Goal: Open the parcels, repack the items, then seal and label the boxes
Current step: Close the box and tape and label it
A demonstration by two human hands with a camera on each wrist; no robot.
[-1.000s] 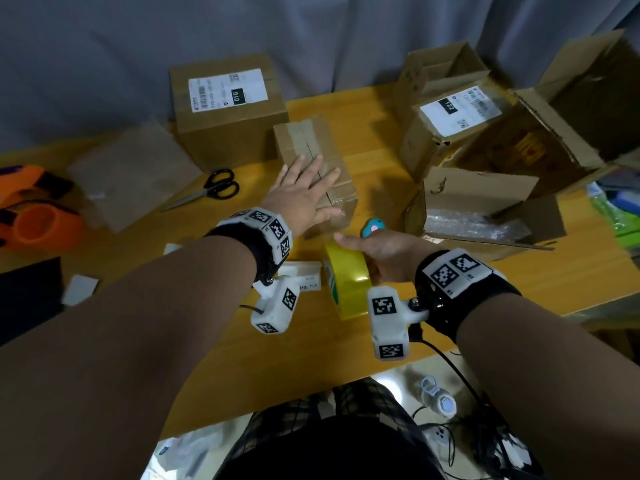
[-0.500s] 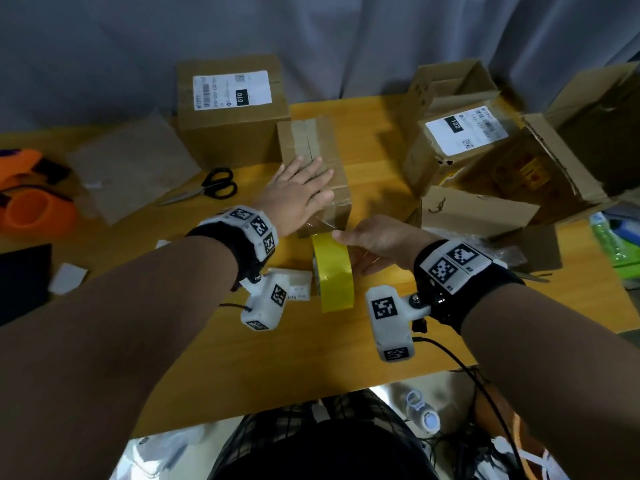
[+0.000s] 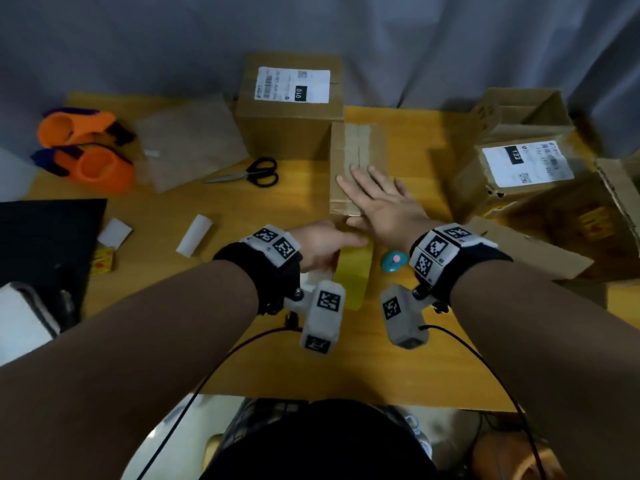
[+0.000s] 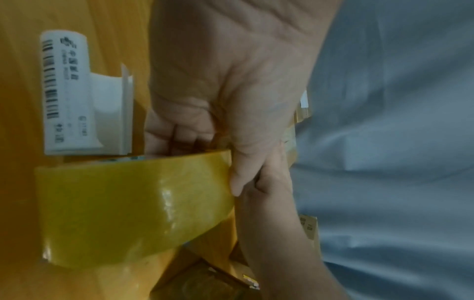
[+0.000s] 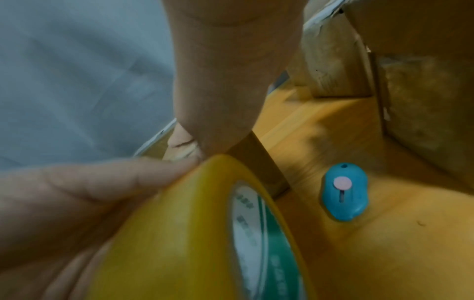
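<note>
A small brown box [image 3: 356, 147], taped along its top seam, lies mid-table. My right hand [image 3: 377, 195] rests flat on its near end with the fingers spread. Just in front of the box stands a yellow tape roll [image 3: 353, 275] on edge. My left hand [image 3: 329, 244] grips the tape roll [image 4: 133, 203]: the thumb lies on the outer band and the fingers curl inside the core. In the right wrist view the tape roll [image 5: 192, 233] fills the lower frame, touching the box's near end. A printed shipping label [image 4: 66, 91] lies on the table beside my left hand.
A large sealed box marked 010 [image 3: 291, 109] stands behind the small one. Scissors [image 3: 249, 173], brown paper and orange tape dispensers [image 3: 86, 150] lie at the left. A blue cutter [image 3: 394, 261] sits right of the roll. Opened boxes [image 3: 519, 168] crowd the right side.
My left hand left the small box and took hold of the tape roll. My right hand let go of the roll and moved onto the box top.
</note>
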